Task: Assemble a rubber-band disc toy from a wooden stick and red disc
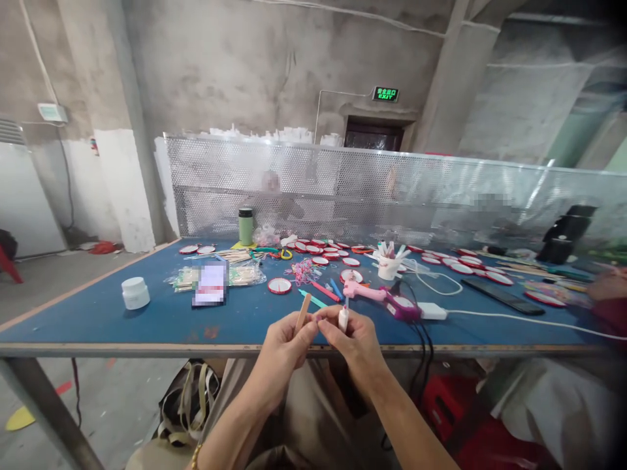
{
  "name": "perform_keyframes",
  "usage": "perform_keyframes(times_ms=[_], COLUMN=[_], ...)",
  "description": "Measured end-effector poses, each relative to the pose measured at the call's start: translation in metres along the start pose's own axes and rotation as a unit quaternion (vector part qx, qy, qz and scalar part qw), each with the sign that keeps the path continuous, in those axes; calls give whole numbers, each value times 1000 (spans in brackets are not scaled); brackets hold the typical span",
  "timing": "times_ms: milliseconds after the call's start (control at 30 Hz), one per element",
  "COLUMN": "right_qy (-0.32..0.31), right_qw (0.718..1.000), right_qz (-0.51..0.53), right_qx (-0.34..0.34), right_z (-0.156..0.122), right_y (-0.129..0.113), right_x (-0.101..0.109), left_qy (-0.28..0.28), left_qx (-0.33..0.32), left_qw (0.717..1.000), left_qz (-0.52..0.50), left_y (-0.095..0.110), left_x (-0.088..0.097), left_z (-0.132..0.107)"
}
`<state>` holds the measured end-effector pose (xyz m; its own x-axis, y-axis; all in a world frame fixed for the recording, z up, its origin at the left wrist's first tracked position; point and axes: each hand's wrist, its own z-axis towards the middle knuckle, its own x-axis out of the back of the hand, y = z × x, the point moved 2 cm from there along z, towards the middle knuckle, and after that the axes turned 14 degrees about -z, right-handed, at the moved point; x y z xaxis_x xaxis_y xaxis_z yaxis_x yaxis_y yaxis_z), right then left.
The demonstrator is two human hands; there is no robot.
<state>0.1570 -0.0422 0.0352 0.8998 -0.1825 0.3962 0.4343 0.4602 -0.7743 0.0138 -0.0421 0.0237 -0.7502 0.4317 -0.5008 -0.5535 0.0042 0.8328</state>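
My left hand (285, 341) is closed near the table's front edge, with a flat wooden stick (302, 314) standing up from between its thumb and fingers. Close beside it, my right hand (360, 341) is closed round a small white bottle (343, 320) with a narrow tip. The fingertips of both hands meet at a tiny pinkish-purple piece (318, 318), too small to make out. Just beyond the hands lie a teal pen-like stick (313, 298), a pink one (325, 292) and a pile of coloured bands or strings (304, 271). A round red-rimmed white disc (279, 286) lies to their left.
A white jar (135, 294), a phone (210, 285) and a green bottle (245, 227) stand or lie leftward. Rightward are a pink-purple corded device (399, 303), a cup of sticks (388, 264), a dark phone (502, 297) and another person's blurred hand (606, 286). A perforated metal panel (304, 189) closes the back.
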Motion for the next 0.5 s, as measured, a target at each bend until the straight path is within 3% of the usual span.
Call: perform_keyframes(times_ms=[167,500], right_qy=[-24,-39], right_qw=[1000,999], right_qz=[-7,24], right_qx=[18,-11], right_z=[-6,-20], right_y=[-5,0], right_x=[-1,-2], left_qy=[-16,54], left_qx=[40,22], left_qw=[998,994], left_qz=[-55,-93], left_y=[-5,-6], left_x=[8,17], left_z=[-2,1])
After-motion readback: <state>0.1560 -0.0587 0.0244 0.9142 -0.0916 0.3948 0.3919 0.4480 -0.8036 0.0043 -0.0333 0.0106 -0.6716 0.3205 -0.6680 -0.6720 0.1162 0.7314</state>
